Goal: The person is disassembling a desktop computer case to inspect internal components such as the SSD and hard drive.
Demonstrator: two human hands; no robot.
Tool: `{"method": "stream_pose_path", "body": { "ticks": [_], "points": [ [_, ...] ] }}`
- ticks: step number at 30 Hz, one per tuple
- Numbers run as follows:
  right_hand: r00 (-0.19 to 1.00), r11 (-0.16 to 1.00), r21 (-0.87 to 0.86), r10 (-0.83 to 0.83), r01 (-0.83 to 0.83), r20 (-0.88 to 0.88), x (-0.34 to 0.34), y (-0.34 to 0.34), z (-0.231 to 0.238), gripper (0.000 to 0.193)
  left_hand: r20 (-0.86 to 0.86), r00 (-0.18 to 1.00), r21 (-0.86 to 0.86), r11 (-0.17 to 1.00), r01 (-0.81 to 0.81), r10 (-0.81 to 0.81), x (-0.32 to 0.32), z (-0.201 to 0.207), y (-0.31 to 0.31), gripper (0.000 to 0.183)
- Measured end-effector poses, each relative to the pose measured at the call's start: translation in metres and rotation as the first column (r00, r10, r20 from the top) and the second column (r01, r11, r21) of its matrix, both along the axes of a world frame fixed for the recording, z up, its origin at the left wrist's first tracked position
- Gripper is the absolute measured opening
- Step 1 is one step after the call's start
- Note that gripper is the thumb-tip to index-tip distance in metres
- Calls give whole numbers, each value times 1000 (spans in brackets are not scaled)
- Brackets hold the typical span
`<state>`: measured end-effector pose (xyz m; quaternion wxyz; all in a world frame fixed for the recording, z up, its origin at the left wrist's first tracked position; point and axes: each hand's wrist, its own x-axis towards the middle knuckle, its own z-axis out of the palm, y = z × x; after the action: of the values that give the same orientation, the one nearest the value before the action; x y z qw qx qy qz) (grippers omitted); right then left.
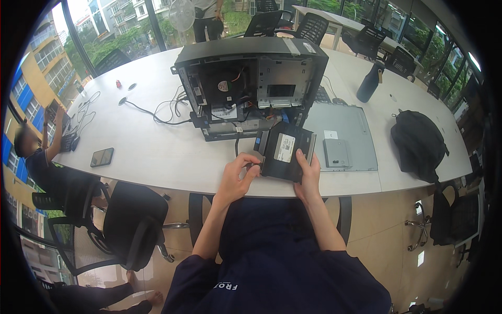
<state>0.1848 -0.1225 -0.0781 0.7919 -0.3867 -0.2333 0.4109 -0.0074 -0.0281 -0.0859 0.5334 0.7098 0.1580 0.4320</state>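
A smooth, white, curved-edge table (141,152) bears an open, matte-black, boxy metal computer case (251,48) and a flat grey metal panel (361,131). Before the case, above the table's near edge, tilts a black rectangular drive unit (286,166). The right hand (310,179) grips its right side, thumb on top; the left hand (235,180), fingers curled, pinches its left edge. It bears a white paper label (285,147).

- Black drive unit (286,154): flat, boxy, with grey side edges.
- Surface: white label (285,146) facing upward.
- Pose: slightly rotated, hand-held, on the near side of the computer case (246,47).
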Motion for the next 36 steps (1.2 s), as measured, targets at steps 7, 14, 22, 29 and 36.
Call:
{"method": "stream_pose_path", "body": {
  "ticks": [7,14,22,29,36],
  "points": [
    [999,999,-5,40,-40,-15,-1,-5,2,35,60,996,26,998,58,-59,0,-3,-2,14],
    [1000,1000,8,12,-12,14,-1,-2,-2,34,41,999,76,997,19,-22,-2,2,-4,15],
    [1000,1000,-19,13,-12,7,-2,-2,2,33,22,998,21,998,65,-65,-2,-7,-2,16],
    [999,999,-10,39,-39,12,-3,-4,1,33,67,988,-36,990,139,-136,-5,-6,-3,20],
    [999,1000,-25,10,-9,45,-1,-2,-3,35,-2,996,37,995,88,-88,-8,-6,2,18]
  ]
}}
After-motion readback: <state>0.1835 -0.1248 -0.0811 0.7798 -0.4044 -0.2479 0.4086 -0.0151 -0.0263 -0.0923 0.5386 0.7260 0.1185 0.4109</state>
